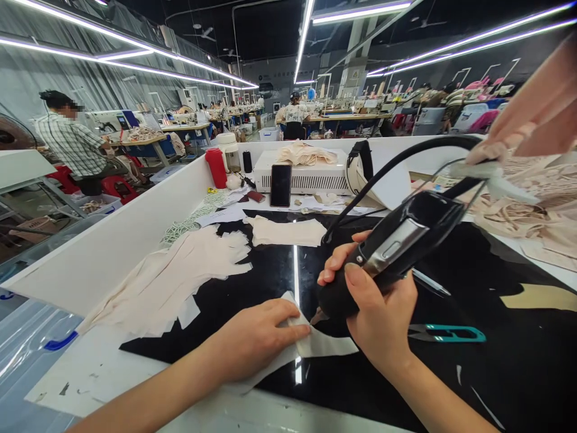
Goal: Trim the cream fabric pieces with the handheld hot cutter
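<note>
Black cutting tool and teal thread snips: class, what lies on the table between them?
Head view: only bare glossy black tabletop lies between the black cutting tool and the teal thread snips.

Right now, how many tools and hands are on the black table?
Hands: 2, left hand and right hand
Black corded tool: 1
Teal snips: 1
Total: 4

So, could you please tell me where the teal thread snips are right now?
In the head view, the teal thread snips lie on the black worktop, just right of the right hand that grips the black cutting tool.
</note>
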A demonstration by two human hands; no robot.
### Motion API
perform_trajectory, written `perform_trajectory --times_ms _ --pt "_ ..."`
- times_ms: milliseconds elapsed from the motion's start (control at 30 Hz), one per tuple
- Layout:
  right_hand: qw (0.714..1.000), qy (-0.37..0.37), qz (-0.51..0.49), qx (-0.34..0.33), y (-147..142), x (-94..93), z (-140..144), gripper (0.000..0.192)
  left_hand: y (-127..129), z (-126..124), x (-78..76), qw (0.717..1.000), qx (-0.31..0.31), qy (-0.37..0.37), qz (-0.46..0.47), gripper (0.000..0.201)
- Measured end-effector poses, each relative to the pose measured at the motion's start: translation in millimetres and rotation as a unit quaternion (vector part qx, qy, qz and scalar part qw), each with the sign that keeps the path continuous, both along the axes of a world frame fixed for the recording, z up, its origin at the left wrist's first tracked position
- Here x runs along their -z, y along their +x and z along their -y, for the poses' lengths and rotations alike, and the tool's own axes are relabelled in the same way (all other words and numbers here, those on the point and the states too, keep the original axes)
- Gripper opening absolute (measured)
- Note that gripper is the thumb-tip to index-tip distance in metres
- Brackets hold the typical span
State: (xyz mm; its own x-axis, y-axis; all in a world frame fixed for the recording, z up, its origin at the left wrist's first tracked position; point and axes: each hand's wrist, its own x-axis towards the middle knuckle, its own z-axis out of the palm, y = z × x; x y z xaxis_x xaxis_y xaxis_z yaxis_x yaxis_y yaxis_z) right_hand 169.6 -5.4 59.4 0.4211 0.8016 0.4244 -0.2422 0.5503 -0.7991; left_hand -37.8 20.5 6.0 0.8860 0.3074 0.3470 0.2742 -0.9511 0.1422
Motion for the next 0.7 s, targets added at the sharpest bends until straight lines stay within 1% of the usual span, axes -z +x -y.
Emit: perform_trajectory --times_ms 200,300,400,533,633,700 --pt "1.000 -0.004 0.014 0.006 -2.9 1.9 1.7 0.032 -1.8 -0.2 -0.5 1.000 0.003 0.006 -0.010 0.037" --pt "1.000 -0.007 0.017 0.011 2.5 -2.4 4.8 0.033 -3.6 -1.1 -1.2 1.000 0.003 0.005 -0.019 0.036" --pt "0.999 -0.004 0.014 0.030 12.4 -7.4 11.2 0.037 -3.9 -0.4 -3.5 1.000 0.010 0.000 -0.007 0.036" --pt "0.999 0.001 0.021 0.036 25.4 -7.2 23.7 0.040 4.5 8.6 -11.1 0.999 0.005 -0.027 0.029 0.029" --pt "0.999 -0.002 0.025 0.032 30.4 -4.0 33.1 0.041 15.0 18.8 -16.5 0.998 0.008 -0.055 0.020 0.027" --pt "0.999 -0.007 0.030 0.036 30.8 -2.6 37.8 0.042 20.7 23.9 -17.4 0.998 0.009 -0.062 0.007 0.027"
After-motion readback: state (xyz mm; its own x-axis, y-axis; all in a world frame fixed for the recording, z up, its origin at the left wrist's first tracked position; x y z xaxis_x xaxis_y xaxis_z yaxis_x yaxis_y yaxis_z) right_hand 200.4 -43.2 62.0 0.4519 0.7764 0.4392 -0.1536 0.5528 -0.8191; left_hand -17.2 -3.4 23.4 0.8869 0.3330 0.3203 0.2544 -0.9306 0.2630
